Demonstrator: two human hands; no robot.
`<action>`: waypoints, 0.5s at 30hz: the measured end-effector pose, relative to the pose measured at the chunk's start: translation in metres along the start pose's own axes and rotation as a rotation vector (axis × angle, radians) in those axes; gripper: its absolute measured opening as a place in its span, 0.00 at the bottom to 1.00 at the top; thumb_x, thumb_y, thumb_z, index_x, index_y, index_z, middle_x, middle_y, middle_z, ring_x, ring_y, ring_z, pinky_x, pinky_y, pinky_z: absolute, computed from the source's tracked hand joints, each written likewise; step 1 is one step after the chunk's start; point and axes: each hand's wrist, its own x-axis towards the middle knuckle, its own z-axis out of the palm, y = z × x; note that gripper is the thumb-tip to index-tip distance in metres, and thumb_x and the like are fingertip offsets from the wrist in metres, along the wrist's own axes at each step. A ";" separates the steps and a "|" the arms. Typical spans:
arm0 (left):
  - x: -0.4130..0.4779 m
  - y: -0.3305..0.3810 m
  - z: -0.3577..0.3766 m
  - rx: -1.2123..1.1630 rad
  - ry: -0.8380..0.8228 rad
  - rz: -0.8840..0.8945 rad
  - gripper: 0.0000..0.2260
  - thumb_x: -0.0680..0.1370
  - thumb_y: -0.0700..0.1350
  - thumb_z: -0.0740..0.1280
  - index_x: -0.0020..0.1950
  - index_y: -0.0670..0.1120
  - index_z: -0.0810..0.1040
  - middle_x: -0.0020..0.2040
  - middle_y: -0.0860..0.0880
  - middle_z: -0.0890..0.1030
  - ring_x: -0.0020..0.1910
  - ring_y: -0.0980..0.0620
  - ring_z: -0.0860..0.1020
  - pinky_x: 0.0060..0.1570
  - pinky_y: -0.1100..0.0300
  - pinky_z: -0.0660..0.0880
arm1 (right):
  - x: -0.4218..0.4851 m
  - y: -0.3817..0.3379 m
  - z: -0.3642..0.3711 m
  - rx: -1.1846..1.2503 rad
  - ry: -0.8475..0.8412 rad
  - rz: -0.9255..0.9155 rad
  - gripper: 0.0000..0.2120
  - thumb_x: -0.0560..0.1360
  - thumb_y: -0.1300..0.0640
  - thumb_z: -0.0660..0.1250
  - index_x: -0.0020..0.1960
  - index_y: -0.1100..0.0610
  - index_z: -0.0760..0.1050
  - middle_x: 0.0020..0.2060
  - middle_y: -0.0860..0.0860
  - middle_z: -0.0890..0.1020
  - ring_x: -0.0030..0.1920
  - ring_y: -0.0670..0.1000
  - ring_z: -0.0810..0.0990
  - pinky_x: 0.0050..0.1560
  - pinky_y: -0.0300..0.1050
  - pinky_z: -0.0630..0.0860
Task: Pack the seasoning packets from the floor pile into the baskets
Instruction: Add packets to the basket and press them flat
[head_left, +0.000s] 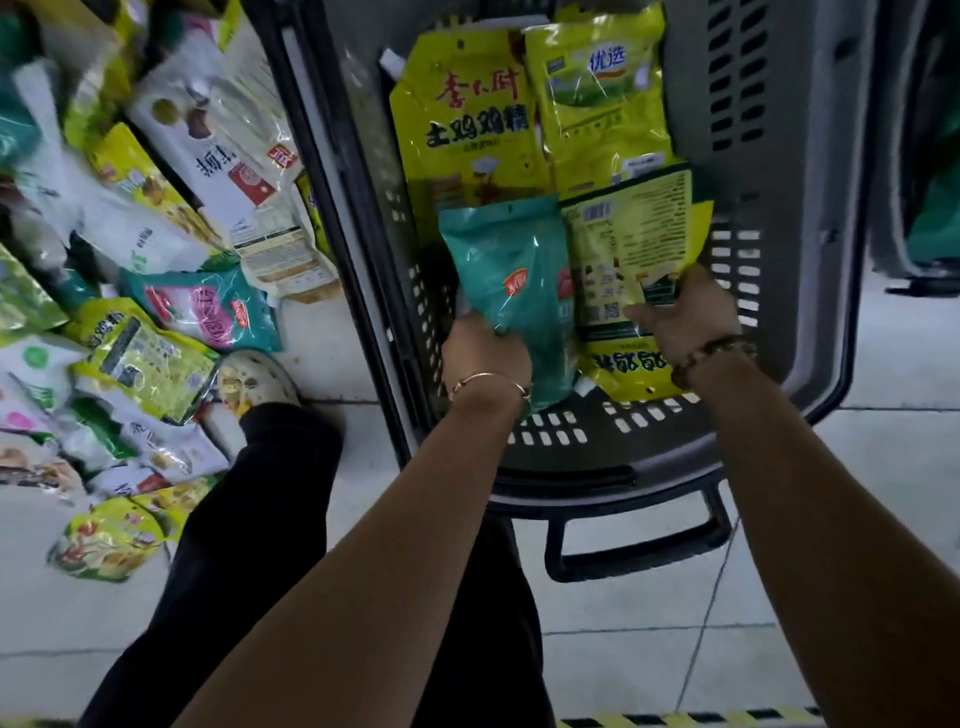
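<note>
Far left, the pile of seasoning packets (156, 270) is seen strewn over the tiled floor (883, 467), with yellow, white and teal bags overlapping. At its near edge a light shoe (254, 382) is planted, with a black trouser leg (249, 519) below it.

Next comes the grey basket (779, 156), set on the floor right of the pile. Low on its left side the left hand (483, 353) is found. Its fingers are curled round the bottom edge of a teal packet (514, 275), which is held tilted inside the basket. A thin bangle (488, 382) is worn on that wrist.

At the far end, a big yellow packet (467, 119) and a yellow-green packet (602, 93) are laid flat side by side.

Further right, a barcode-up packet (628, 244) is pinched at its lower right corner by the right hand (685, 312), thumb and fingers closed on it. It is held just beside the teal packet. A bottom yellow packet (623, 369) is seen lying beneath it, and a beaded bracelet (711, 353) is worn on the right wrist.

The basket's dark handle (634, 551) is seen jutting out at the near end.
</note>
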 end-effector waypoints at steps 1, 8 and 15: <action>0.002 -0.003 0.005 -0.014 0.012 -0.016 0.13 0.75 0.35 0.61 0.58 0.39 0.76 0.54 0.40 0.80 0.54 0.41 0.77 0.42 0.62 0.66 | 0.005 0.003 0.004 -0.010 -0.018 0.000 0.21 0.69 0.50 0.73 0.56 0.58 0.71 0.55 0.57 0.79 0.54 0.60 0.77 0.45 0.45 0.68; 0.026 -0.008 0.018 0.333 -0.170 -0.116 0.16 0.81 0.36 0.53 0.68 0.39 0.70 0.69 0.43 0.71 0.70 0.42 0.65 0.65 0.57 0.66 | 0.031 0.021 0.027 0.068 -0.050 0.079 0.23 0.70 0.54 0.73 0.62 0.58 0.71 0.59 0.55 0.78 0.60 0.58 0.75 0.54 0.46 0.68; 0.031 -0.001 0.019 0.458 -0.192 -0.050 0.17 0.82 0.36 0.50 0.71 0.37 0.64 0.72 0.40 0.66 0.71 0.42 0.62 0.68 0.52 0.59 | 0.027 0.009 0.025 0.177 0.130 0.104 0.32 0.71 0.60 0.71 0.70 0.53 0.59 0.61 0.53 0.76 0.60 0.55 0.75 0.55 0.44 0.70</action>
